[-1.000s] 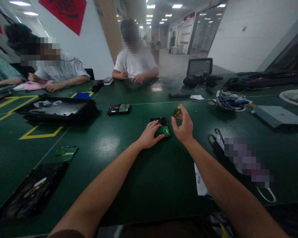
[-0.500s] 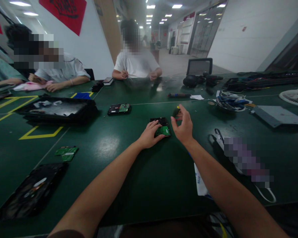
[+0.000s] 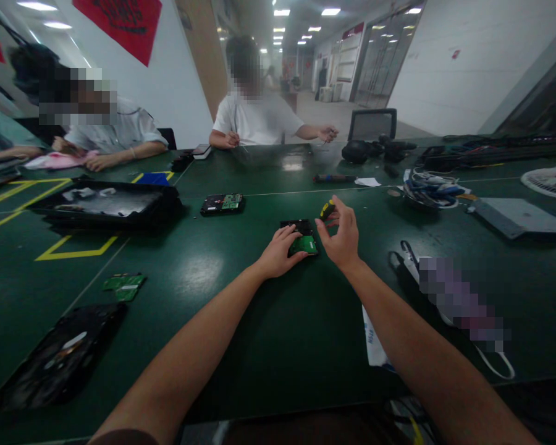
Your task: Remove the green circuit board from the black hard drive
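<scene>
My left hand point(image 3: 280, 252) rests on a small hard drive point(image 3: 296, 226), fingers over its left side and thumb along the front edge, holding it against the table. The drive is black at the back, with a green circuit board point(image 3: 306, 245) at the front. Just right of the drive, my right hand point(image 3: 343, 232) holds a short screwdriver with a yellow and black handle point(image 3: 327, 209) between thumb and fingers. The screwdriver's shaft is not clearly visible. Another hard drive point(image 3: 222, 203) lies farther back to the left.
Stacked black trays point(image 3: 106, 201) stand left. A loose green board point(image 3: 125, 287) and a black casing point(image 3: 60, 358) lie nearer. A cable bundle point(image 3: 429, 188), a grey metal box point(image 3: 521, 216) and a lanyard point(image 3: 458, 300) are right. A person point(image 3: 257, 117) sits opposite.
The screwdriver handle has turned in my right hand and shows more yellow. My left hand and the drive stay put. The person opposite has stretched an arm out toward the right of the view.
</scene>
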